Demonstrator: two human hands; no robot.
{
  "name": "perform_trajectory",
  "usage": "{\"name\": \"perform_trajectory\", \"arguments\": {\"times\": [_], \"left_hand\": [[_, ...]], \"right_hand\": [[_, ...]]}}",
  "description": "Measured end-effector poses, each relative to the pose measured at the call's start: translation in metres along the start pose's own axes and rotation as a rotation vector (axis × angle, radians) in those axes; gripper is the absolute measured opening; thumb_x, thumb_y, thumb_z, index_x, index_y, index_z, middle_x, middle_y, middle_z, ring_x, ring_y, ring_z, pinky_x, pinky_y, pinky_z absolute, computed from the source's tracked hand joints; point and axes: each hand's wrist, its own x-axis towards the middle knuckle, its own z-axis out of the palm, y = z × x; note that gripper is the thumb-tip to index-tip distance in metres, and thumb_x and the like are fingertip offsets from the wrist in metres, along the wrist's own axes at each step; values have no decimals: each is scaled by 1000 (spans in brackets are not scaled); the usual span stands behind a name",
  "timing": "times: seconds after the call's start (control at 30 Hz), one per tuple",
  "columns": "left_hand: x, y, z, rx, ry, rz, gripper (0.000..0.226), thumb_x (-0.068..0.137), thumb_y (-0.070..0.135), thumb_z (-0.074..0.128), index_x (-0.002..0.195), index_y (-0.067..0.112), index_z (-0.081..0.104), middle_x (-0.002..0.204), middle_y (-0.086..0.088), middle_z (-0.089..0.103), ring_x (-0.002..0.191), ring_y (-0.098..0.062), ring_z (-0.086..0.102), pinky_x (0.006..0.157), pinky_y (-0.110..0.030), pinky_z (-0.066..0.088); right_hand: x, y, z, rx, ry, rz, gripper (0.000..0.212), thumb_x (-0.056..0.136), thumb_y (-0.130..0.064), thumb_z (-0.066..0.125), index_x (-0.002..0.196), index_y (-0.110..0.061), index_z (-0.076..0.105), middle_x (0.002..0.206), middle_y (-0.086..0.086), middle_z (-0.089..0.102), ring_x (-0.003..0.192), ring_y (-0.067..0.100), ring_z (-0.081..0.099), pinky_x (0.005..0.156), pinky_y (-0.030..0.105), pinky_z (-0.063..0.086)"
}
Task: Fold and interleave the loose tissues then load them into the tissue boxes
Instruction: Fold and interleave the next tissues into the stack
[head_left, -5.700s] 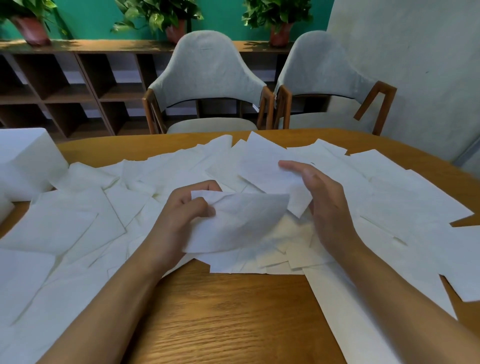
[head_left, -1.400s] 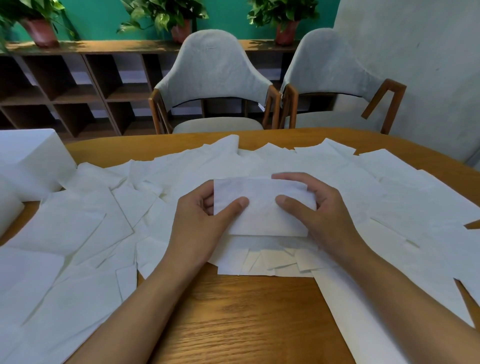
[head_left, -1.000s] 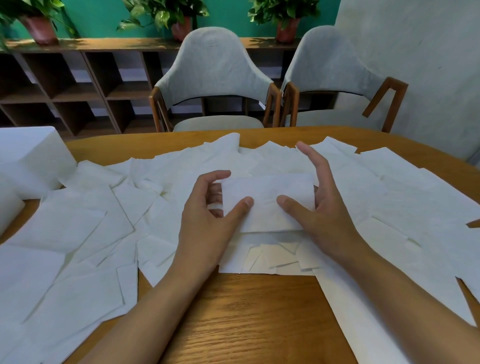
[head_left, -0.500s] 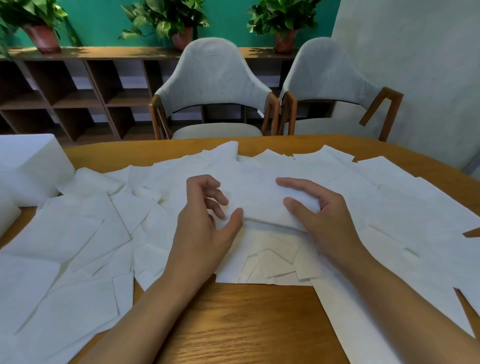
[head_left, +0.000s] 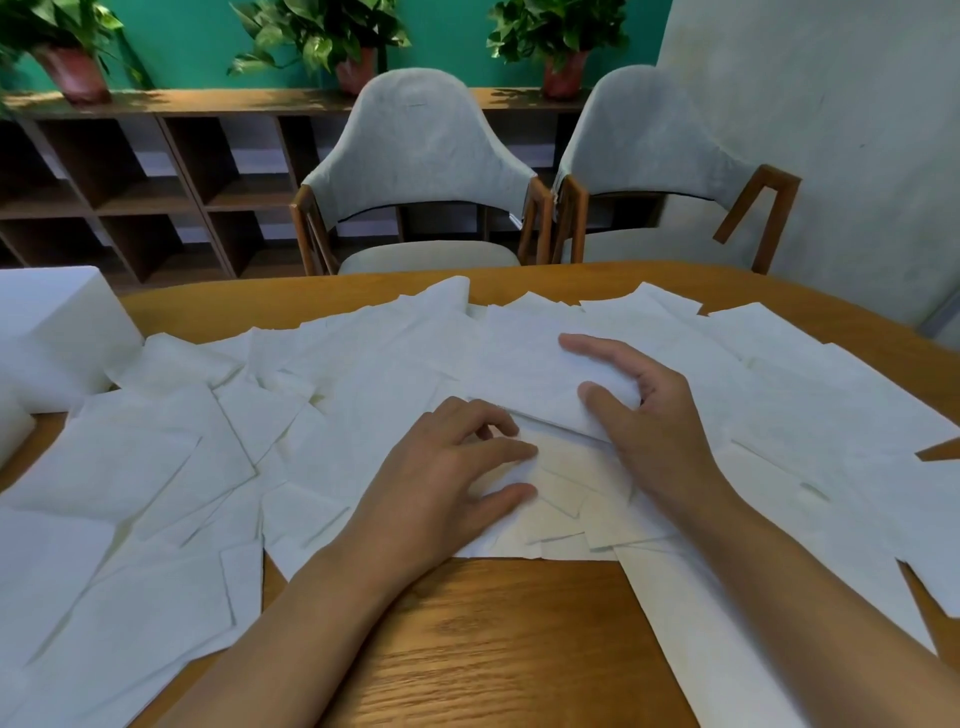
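Several loose white tissues (head_left: 171, 457) cover the wooden table (head_left: 498, 634). My right hand (head_left: 644, 415) grips the right end of a folded tissue (head_left: 524, 374) between thumb and fingers, holding it low over the sheets. Just in front of it lies a small stack of folded tissues (head_left: 576, 499). My left hand (head_left: 441, 473) rests on the left side of that stack, with loosely bent fingers and the thumb touching the paper. A white tissue box (head_left: 52, 332) stands at the far left, and the corner of another white box (head_left: 10, 431) shows in front of it.
Two grey chairs (head_left: 421, 156) with wooden frames stand behind the table's far edge. A dark shelf unit (head_left: 130, 182) with potted plants runs along the green wall. A strip of bare wood shows between my forearms at the near edge.
The folded tissue, held up by both hands a second ago, has come down toward the stack. My left hand let go of it and dropped onto the stack; my right hand still holds it.
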Motion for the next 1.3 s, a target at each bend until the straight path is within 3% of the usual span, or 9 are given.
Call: {"name": "perform_trajectory", "arguments": {"times": [0.33, 0.53, 0.6, 0.73, 0.83, 0.93, 1.03, 1.13, 1.3], "left_hand": [[5, 11, 7, 45, 75, 217, 12, 94, 21, 73, 102, 17, 81, 107, -1, 69, 93, -18, 62, 70, -34, 54], [-2, 21, -6, -198, 214, 29, 7, 91, 18, 76, 97, 16, 79, 101, 6, 71, 97, -11, 64, 79, -31, 54], [-1, 27, -11, -292, 286, -101, 4, 93, 19, 73, 96, 19, 75, 96, 13, 71, 95, -12, 68, 80, -34, 54], [4, 30, -23, -566, 431, -326, 6, 100, 23, 67, 99, 20, 72, 89, 13, 74, 91, -12, 72, 79, -20, 53], [7, 29, -28, -624, 478, -428, 7, 98, 27, 66, 101, 24, 72, 72, 9, 72, 75, -5, 66, 69, -13, 47], [8, 28, -29, -712, 468, -491, 7, 98, 29, 68, 100, 25, 73, 62, -3, 65, 65, -7, 56, 64, -19, 45], [7, 30, -30, -750, 378, -494, 14, 95, 30, 72, 106, 22, 73, 81, 5, 77, 83, -7, 73, 73, -22, 55], [4, 29, -29, -679, 223, -486, 17, 92, 26, 78, 108, 24, 75, 101, 13, 79, 99, -6, 74, 83, -23, 58], [4, 28, -29, -624, 165, -492, 11, 95, 27, 74, 104, 28, 80, 98, 17, 78, 95, -3, 73, 80, -25, 59]], "right_hand": [[0, 2, 2, -26, 3, 2, 36, 100, -13, 57, 120, -42, 65, 122, -38, 53, 109, -31, 42, 83, -10, 32], [0, 3, 2, 12, -53, 26, 30, 102, -19, 56, 113, -44, 68, 121, -39, 57, 111, -26, 46, 86, -3, 37], [0, 2, 1, 95, -68, 36, 22, 102, -32, 54, 115, -39, 71, 122, -32, 64, 115, -18, 51, 94, 9, 40], [-3, -1, -1, 187, -174, 10, 52, 88, -69, 39, 113, -39, 73, 123, -22, 66, 119, 8, 59, 103, 42, 50], [-8, -6, 0, 222, -237, -78, 56, 83, -84, 42, 106, -43, 74, 114, -19, 70, 111, 11, 64, 92, 30, 53], [-14, -12, 3, 173, -206, -118, 34, 83, -65, 65, 100, -36, 71, 99, -19, 72, 98, 8, 68, 72, 17, 55], [-15, -12, 4, 136, -89, -89, 21, 79, -46, 75, 95, -32, 73, 94, -20, 71, 93, 5, 68, 62, 16, 54], [-11, -11, -3, 202, -3, -48, 29, 81, -45, 79, 98, -22, 75, 94, -9, 72, 93, 12, 69, 63, 21, 56], [-6, -7, -10, 287, 29, 16, 43, 73, -52, 74, 101, -19, 76, 101, -3, 73, 100, 23, 69, 75, 40, 61]]}}
